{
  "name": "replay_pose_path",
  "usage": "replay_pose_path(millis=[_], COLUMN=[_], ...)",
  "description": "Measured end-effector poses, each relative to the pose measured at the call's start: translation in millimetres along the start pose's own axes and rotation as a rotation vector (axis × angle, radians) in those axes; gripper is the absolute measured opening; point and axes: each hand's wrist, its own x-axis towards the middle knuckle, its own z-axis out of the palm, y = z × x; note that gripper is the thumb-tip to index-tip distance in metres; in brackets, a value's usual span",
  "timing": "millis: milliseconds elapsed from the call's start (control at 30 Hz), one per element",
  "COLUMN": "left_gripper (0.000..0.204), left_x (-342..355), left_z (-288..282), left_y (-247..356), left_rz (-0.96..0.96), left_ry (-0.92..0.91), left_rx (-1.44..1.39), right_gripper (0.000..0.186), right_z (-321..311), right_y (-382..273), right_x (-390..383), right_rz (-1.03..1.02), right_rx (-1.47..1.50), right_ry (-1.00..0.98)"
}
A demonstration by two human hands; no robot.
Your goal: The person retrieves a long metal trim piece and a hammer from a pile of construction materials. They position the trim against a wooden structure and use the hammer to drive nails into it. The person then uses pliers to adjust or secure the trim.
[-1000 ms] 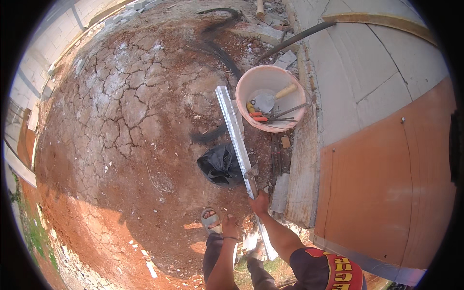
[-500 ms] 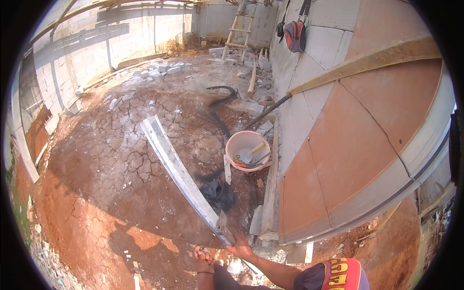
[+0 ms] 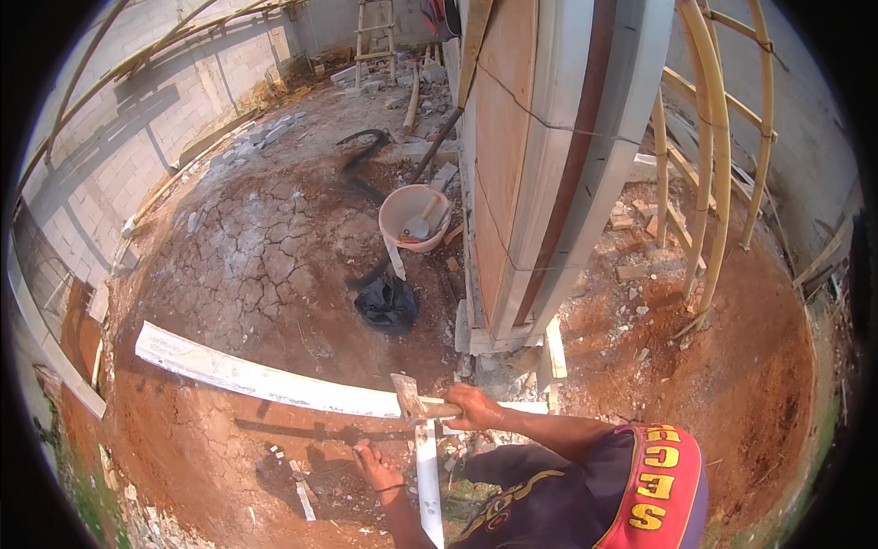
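Observation:
My right hand (image 3: 471, 407) grips the wooden handle of a hatchet (image 3: 410, 396), together with a long white channel profile (image 3: 256, 375) that lies crosswise in front of me, behind the tool. A shorter white strip (image 3: 430, 489) runs below the hatchet head toward the lower edge. My left hand (image 3: 373, 465) is a little below and left of the hatchet, fingers loosely apart, with nothing visible in it. Beyond the profile, a black plastic bag (image 3: 387, 306) lies on the dirt near a pink bucket (image 3: 393, 215) holding a trowel (image 3: 419, 226).
A panelled wall end (image 3: 508, 210) stands right of the bucket, bamboo poles (image 3: 712, 183) stand farther right, and a block wall (image 3: 82, 201) runs along the left. A wooden ladder (image 3: 373, 55), rubble (image 3: 270, 133) and a black hose (image 3: 352, 165) are at the back.
The profile has swung from upright in the picture to nearly crosswise, its far end moving left and down, along with my right hand's hatchet. The view has turned, now showing bamboo poles at right.

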Motion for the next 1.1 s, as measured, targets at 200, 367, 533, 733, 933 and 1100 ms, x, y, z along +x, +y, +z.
replay_pose_path(millis=[200,367,533,733,933,1100], left_gripper=[0.053,0.044,0.039,0.032,0.023,0.021], left_x=[-88,-136,-163,-193,-218,-231], left_z=[46,60,96,178,291,405], left_y=[102,119,125,132,99,61], left_rz=[0.389,0.505,0.397,0.398,0.37,0.423], left_ry=[-0.183,-0.105,-0.466,-0.753,-0.799,-0.838], left_rx=[0.103,0.159,0.105,0.24,0.183,0.085], right_gripper=[0.046,0.057,0.056,0.068,0.065,0.047], right_z=[-51,-77,-109,-162,-239,-304], right_y=[-53,-93,-121,-127,-90,-40], right_x=[-99,-172,-217,-249,-266,-283], right_rz=[-0.015,0.004,0.093,0.153,0.217,0.226], right_rx=[0.035,0.035,0.029,-0.006,-0.087,-0.179], right_ry=[-0.102,-0.12,-0.172,-0.001,0.206,0.597])
